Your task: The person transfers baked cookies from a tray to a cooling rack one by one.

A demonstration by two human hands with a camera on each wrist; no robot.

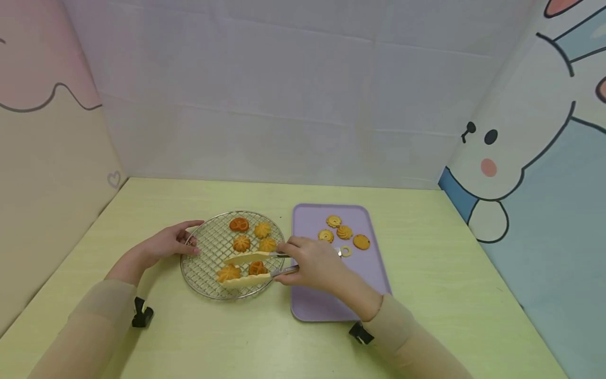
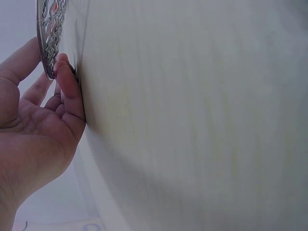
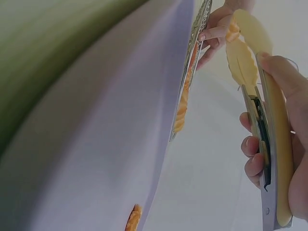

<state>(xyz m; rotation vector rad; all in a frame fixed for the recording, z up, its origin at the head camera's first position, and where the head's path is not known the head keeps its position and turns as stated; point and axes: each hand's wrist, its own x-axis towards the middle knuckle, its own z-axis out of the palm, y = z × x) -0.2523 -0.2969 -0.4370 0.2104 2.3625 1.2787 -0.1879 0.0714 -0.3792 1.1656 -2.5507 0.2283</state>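
Note:
My left hand (image 1: 165, 245) grips the left rim of a round wire rack (image 1: 203, 266), with fingers curled at its edge. In my right hand (image 1: 314, 263) is a pair of metal tongs (image 1: 246, 281) with cream, leaf-shaped tips, spread apart over the front of the rack. Between the tips sits a ridged, star-shaped cookie (image 1: 229, 272); the right wrist view shows this cookie (image 3: 233, 30) at their far end. A brown pretzel-shaped cookie (image 1: 258, 268) lies just right of it. Farther back on the rack are another pretzel-shaped cookie (image 1: 239, 225) and several ridged cookies (image 1: 241, 243).
Right of the rack lies a purple tray (image 1: 317, 305), partly under my right forearm. On it are several cookies: round ones with a centre dot (image 1: 333, 221), a swirled one (image 1: 344, 232) and a flat one (image 1: 362, 242). A pale wall (image 1: 284, 131) stands behind the table.

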